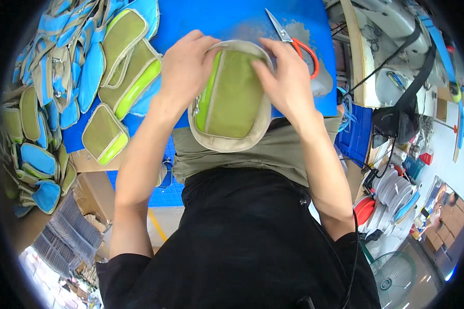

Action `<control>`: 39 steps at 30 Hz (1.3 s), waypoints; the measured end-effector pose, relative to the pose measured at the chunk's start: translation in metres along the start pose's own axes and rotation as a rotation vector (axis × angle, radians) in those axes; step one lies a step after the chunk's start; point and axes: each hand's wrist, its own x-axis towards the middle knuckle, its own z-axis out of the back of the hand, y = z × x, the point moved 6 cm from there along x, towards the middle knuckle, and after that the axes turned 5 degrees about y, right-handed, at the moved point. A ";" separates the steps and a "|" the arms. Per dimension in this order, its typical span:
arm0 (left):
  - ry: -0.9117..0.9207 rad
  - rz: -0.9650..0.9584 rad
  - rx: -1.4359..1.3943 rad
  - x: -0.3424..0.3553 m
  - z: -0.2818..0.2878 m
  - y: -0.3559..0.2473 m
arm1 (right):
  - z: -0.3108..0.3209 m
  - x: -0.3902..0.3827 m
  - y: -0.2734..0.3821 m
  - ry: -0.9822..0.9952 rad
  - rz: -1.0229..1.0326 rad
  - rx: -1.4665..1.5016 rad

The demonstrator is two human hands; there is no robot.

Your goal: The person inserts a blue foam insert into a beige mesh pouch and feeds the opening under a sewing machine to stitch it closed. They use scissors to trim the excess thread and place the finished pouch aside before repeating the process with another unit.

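Note:
In the head view an olive mesh pouch point(232, 103) with beige binding, a lime strip and a zipper pull on its left side lies at the front edge of the blue work table point(191, 15), overhanging toward my lap. My left hand point(186, 69) grips its upper left edge, fingers curled over the rim. My right hand point(286, 74) holds the upper right edge, thumb pressed on the mesh front. Scissors point(313, 67) with orange handles lie on the table just beyond my right hand.
Piles of green, beige and blue pouches point(123, 67) cover the left side, some hanging past the edge point(38, 170). At the right stand a sewing machine point(397, 41), cables and a blue crate point(355, 131). Stacked spools point(392, 195) and a fan point(392, 273) are at lower right.

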 end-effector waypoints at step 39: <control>0.621 0.818 -2.003 -0.238 -0.003 -0.121 | 0.044 -0.166 0.003 0.224 -0.176 0.834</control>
